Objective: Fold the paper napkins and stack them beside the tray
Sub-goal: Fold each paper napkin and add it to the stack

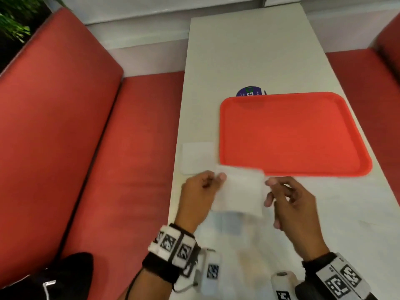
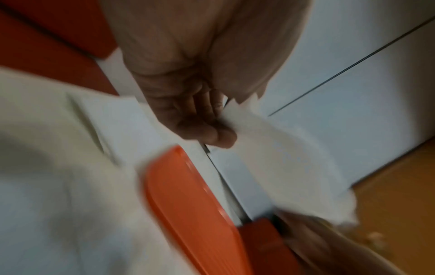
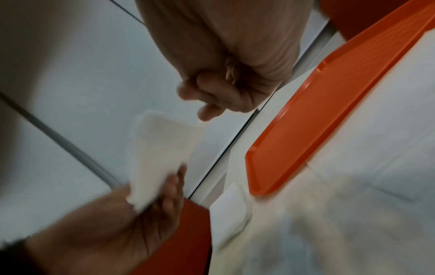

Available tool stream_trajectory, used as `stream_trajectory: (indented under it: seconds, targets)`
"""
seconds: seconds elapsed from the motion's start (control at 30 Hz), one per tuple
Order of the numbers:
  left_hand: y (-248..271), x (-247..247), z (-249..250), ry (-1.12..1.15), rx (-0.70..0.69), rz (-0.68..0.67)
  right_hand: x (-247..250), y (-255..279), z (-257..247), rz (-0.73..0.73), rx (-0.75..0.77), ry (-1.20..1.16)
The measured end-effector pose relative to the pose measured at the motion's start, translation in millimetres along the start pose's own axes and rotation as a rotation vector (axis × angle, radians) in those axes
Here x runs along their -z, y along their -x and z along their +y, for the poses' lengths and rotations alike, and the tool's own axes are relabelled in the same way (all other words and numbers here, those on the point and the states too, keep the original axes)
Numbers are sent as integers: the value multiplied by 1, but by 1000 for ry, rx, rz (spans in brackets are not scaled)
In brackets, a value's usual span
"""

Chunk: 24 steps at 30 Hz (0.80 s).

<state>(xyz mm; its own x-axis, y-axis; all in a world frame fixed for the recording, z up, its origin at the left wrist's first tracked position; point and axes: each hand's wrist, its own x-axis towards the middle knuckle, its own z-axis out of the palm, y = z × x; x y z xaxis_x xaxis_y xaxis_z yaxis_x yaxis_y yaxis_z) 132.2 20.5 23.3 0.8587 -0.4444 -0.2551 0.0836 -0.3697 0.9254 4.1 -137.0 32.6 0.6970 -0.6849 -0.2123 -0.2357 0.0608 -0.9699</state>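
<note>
My left hand pinches the left edge of a folded white napkin held just above the table, at the tray's near left corner. The left wrist view shows the left hand's fingers curled on that napkin. My right hand hovers at the napkin's right edge with loosely curled fingers; in the right wrist view the right hand's fingers stand a small gap off the napkin. Another folded napkin lies flat on the table left of the empty red tray.
The white table is narrow, with red benches on both sides. A round dark sticker peeks out behind the tray. Pale flat paper lies on the table under my hands.
</note>
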Motion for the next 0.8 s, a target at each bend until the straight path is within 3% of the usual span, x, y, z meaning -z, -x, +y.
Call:
stream_trajectory:
  seconds: [0.23,0.43,0.6,0.7,0.8]
  targets:
    - [-117,57,-36,-355,9,206,43,-12,17,190,-34,115]
    - [-140,50,-57,-622,70,261,73,9,47,304,-156,289]
    - [-137,45,-61,-668,88,286,80,20,52,345,-222,350]
    - [-131,43,-57,-840,-75,336,78,24,47,340,-228,367]
    - [-123,34,-47,-1026,-416,309,76,26,40,339,-216,378]
